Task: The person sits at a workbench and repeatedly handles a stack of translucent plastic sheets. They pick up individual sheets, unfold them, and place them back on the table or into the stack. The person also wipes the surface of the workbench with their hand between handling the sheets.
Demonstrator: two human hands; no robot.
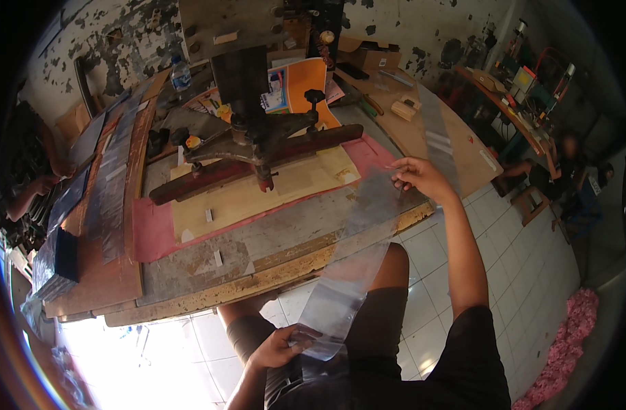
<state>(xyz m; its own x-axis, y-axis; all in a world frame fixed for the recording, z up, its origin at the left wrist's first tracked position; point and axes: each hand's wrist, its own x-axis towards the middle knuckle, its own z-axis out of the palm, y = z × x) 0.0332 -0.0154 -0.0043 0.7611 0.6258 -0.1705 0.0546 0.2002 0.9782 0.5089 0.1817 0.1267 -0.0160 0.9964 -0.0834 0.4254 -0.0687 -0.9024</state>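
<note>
Strip: a long clear plastic strip runs from the lower middle of the frame up to the centre right, its long axis slanting up and to the right, crossing the front edge of the worktable.
Left hand: the left hand, low in the middle of the frame, pinches the strip's lower end between thumb and fingers.
Right hand: the right hand, at centre right, pinches the strip's upper end just above the table's right corner.
Packages: an orange and white printed sheet stands at the upper middle behind the dark metal press; a clear water bottle with a blue cap is at the upper left; a brown cardboard box sits at the upper right of the table.
Stacks: more clear strips lie in rows along the wooden board at left.
</note>
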